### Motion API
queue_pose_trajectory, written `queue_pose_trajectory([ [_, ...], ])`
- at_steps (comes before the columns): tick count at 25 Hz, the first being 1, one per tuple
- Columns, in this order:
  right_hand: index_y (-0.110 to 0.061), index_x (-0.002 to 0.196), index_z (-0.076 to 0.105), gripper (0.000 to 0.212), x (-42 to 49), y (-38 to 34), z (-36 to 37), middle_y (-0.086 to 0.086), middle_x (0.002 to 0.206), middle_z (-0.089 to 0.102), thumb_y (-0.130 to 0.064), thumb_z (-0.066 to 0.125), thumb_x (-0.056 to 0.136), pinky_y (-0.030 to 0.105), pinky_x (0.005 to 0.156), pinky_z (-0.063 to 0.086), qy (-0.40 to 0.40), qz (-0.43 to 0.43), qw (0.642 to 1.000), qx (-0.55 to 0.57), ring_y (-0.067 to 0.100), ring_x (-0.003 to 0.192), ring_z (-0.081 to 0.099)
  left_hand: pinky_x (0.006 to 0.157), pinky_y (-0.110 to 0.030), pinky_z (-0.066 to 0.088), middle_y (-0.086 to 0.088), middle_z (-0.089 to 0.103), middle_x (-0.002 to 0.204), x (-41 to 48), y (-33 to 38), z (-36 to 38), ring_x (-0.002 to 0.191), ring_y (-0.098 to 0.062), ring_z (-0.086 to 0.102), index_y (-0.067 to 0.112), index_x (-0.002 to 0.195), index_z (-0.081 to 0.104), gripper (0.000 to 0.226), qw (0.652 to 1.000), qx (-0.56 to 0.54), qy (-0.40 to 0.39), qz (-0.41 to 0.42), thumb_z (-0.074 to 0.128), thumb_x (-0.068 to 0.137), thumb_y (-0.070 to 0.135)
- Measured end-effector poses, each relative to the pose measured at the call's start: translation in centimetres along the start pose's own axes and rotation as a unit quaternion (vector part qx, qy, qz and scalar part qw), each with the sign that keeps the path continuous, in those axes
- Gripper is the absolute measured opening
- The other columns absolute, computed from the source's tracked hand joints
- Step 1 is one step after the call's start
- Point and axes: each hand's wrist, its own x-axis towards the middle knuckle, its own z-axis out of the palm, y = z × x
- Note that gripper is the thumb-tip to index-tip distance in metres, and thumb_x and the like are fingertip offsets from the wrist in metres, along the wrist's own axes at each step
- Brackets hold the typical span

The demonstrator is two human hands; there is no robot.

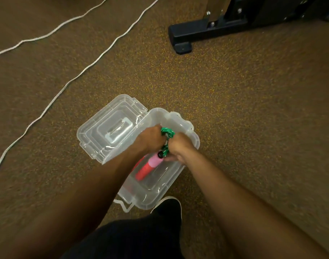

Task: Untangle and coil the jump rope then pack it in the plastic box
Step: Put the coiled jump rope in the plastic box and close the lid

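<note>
A clear plastic box (178,176) stands open on the carpet, its lid (111,128) folded back to the left. Inside it lies the jump rope: a green patterned cord bundle (166,133) and a pink and red handle (150,166) slanting down to the left. My left hand (149,138) and my right hand (177,146) are both inside the box. Each grips the green cord from its own side, and the right thumb lies by the handle's black end. Most of the cord is hidden under the hands.
Two white cables (81,71) run diagonally across the brown carpet at the left. A black metal equipment foot (180,39) stands at the upper right. My dark shoe (168,207) is just below the box, next to a white strap (125,206).
</note>
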Motion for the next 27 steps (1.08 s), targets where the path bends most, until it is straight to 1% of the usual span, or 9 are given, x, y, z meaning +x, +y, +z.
queue_pose_trajectory([
  [5,0.001,0.113,0.062,0.020,4.4,0.2,2.0,0.023,0.108,0.068,-0.007,0.050,0.099,0.031,0.036,0.054,0.026,0.087,0.996,-0.022,0.034,0.080,0.069,0.080,-0.040,0.046,-0.020,0.065,0.109,3.2,-1.5,2.1,0.099,-0.037,0.062,0.008,0.117,0.044,0.037,0.998,0.037,-0.040,-0.003,0.056,0.091,0.032],
  [8,-0.001,0.107,0.064,0.021,6.7,1.1,2.8,0.020,0.106,0.070,-0.012,0.048,0.099,0.043,0.070,0.062,0.036,0.086,0.991,-0.097,0.035,0.088,0.069,0.078,-0.041,0.048,-0.016,0.063,0.107,3.1,-3.0,3.4,0.095,-0.037,0.063,0.013,0.118,0.045,0.040,0.998,0.042,0.000,0.041,0.062,0.086,0.032],
  [10,0.000,0.112,0.062,0.025,6.7,1.1,3.2,0.021,0.112,0.069,-0.013,0.046,0.100,0.046,0.087,0.058,0.026,0.085,0.991,-0.098,0.036,0.101,0.068,0.079,-0.039,0.047,-0.016,0.061,0.112,2.4,-3.6,3.9,0.097,-0.037,0.063,0.014,0.125,0.047,0.049,0.996,0.050,0.014,0.068,0.065,0.085,0.035],
  [13,0.005,0.123,0.057,0.030,5.9,0.6,3.0,0.022,0.114,0.065,-0.010,0.043,0.101,0.043,0.083,0.057,0.019,0.080,0.995,-0.053,0.035,0.100,0.065,0.080,-0.039,0.050,-0.017,0.060,0.123,0.3,-3.7,3.3,0.102,-0.036,0.063,0.016,0.136,0.043,0.056,0.995,0.022,0.061,0.070,0.064,0.088,0.034],
  [15,0.006,0.124,0.057,0.029,5.3,0.6,2.5,0.022,0.114,0.063,-0.004,0.043,0.100,0.041,0.080,0.055,0.015,0.074,0.995,-0.067,0.034,0.098,0.063,0.071,-0.038,0.050,-0.011,0.063,0.119,-1.9,-3.4,2.8,0.094,-0.031,0.062,0.020,0.129,0.047,0.041,0.991,0.060,0.109,0.046,0.057,0.092,0.037],
  [18,0.007,0.120,0.060,0.031,4.4,0.3,1.7,0.023,0.105,0.066,0.004,0.044,0.094,0.052,0.086,0.057,0.000,0.045,0.996,-0.082,0.039,0.099,0.068,0.074,-0.040,0.049,-0.004,0.064,0.114,-5.4,-3.3,3.7,0.095,-0.030,0.063,0.022,0.118,0.052,0.053,0.982,0.188,0.020,-0.007,0.044,0.087,0.064],
  [22,0.006,0.116,0.063,0.026,3.2,-0.3,1.8,0.016,0.090,0.061,-0.001,0.047,0.096,0.036,0.069,0.052,0.005,-0.026,0.978,-0.205,0.027,0.076,0.060,0.083,-0.041,0.052,-0.008,0.070,0.109,-6.3,-4.3,6.3,0.100,-0.031,0.069,0.022,0.108,0.055,0.042,0.963,0.258,-0.061,-0.042,0.041,0.088,0.056],
  [24,0.004,0.120,0.062,0.029,3.2,-0.1,2.1,0.018,0.100,0.065,0.001,0.046,0.096,0.032,0.076,0.053,-0.008,-0.047,0.956,-0.288,0.029,0.087,0.064,0.081,-0.039,0.052,-0.007,0.073,0.106,-6.0,-4.6,6.9,0.098,-0.030,0.070,0.021,0.102,0.063,0.036,0.958,0.266,-0.091,-0.047,0.044,0.088,0.048],
  [27,0.004,0.122,0.063,0.033,4.1,0.5,2.7,0.020,0.115,0.068,0.002,0.046,0.093,0.044,0.095,0.055,-0.020,-0.050,0.935,-0.350,0.035,0.106,0.066,0.073,-0.035,0.050,-0.009,0.074,0.101,-6.0,-4.4,7.4,0.094,-0.030,0.072,0.016,0.096,0.068,0.032,0.955,0.278,-0.091,-0.037,0.050,0.089,0.042],
])
